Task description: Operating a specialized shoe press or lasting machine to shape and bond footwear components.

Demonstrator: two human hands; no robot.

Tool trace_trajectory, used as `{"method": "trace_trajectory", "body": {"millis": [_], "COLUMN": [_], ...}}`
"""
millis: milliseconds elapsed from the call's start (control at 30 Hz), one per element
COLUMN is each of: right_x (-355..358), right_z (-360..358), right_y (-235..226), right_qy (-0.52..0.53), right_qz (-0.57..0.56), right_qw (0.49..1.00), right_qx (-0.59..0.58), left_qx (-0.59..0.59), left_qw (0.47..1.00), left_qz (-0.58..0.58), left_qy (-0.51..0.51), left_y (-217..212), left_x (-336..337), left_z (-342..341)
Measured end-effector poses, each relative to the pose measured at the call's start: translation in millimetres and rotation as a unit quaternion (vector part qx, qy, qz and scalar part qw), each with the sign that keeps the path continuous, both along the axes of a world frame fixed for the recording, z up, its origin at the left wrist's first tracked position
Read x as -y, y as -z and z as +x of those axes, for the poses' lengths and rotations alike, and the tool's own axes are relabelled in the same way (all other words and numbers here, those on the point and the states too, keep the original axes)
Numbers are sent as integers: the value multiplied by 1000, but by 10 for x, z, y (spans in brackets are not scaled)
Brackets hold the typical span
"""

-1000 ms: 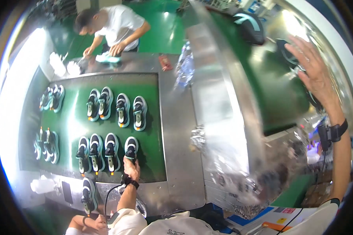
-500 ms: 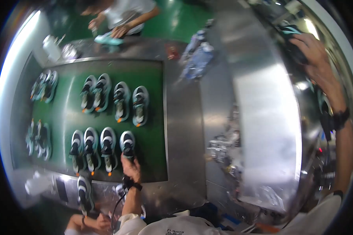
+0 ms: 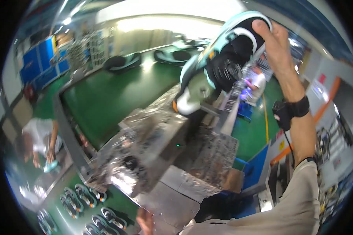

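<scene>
Scanning left to right, as seen from the head camera.
Far left: co-worker in a white shirt [image 3: 39,135] bent over the steel bench, handling something pale turquoise; detail too blurred.
Lower left: green belt [image 3: 117,203] carrying rows of dark sneakers [image 3: 84,196] with pale soles, set in pairs, toes the same way.
Left hand [image 3: 145,221]: only a sliver shows at the bottom edge, near the belt's corner; cannot tell if it grips anything.
Centre: foil-wrapped metal housing [image 3: 153,145], crinkled, shiny, boxy, set over an upper green conveyor [image 3: 110,98]; two more dark shoes [image 3: 123,62] ride far back.
Right hand [image 3: 276,41]: raised high, fingers clamped round a sneaker [image 3: 215,64], black mesh, turquoise trim, white sole, orange tab.
Shoe position: in the air above the housing, sole turned toward the camera, toe down-left.
Step, judged: shoe lifted off the upper line, mid-carry.
Next move calls for: a firm hold while bringing it down clear of the foil edges.
Wrist: black strap [image 3: 290,111] with cable.
</scene>
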State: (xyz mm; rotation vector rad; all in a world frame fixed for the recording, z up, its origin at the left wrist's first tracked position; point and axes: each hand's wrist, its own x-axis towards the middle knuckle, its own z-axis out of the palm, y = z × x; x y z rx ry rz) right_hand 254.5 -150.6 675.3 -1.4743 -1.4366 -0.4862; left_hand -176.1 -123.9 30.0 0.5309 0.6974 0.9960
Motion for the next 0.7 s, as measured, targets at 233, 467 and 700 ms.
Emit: {"method": "trace_trajectory", "body": {"millis": [233, 467, 700], "right_x": [2046, 4743, 7022], "right_z": [49, -200, -1665], "right_y": [1077, 2353, 3144], "right_qy": [-57, 315, 248], "right_qz": [-37, 31, 213], "right_qw": [959, 888, 803], "right_qx": [-274, -332, -499], "left_qx": [211, 198, 119], "left_qw": [821, 683, 673], "left_qz": [-62, -24, 126], "left_qy": [527, 702, 719], "left_y": [-2201, -3315, -3197], "left_x": [1112, 3166, 5486], "left_z": [2488, 3101, 3201]}}
